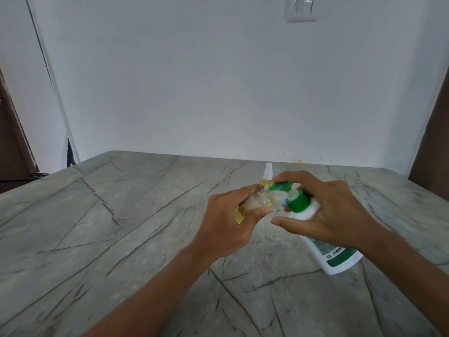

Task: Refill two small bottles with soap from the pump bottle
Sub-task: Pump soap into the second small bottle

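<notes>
A grey stone-look table (pixel 109 215) with dark veins runs up to a plain white wall, which carries 1 switch plate (pixel 301 8) high up. The left hand (pixel 230 222) grasps 1 small clear bottle (pixel 256 202), tilted, its mouth towards the green nozzle; its yellow label is too blurred to read. Just behind stands the 2nd small bottle (pixel 266 180), upright, with yellow liquid and a white spray top. A small blue object (pixel 283 203) lies beside it. The right hand (pixel 330 212) grips the 1 white pump bottle (pixel 340 260), tilted with its base at the tabletop, forefinger lying on the green pump head; its label shows a barcode and illegible print.
</notes>
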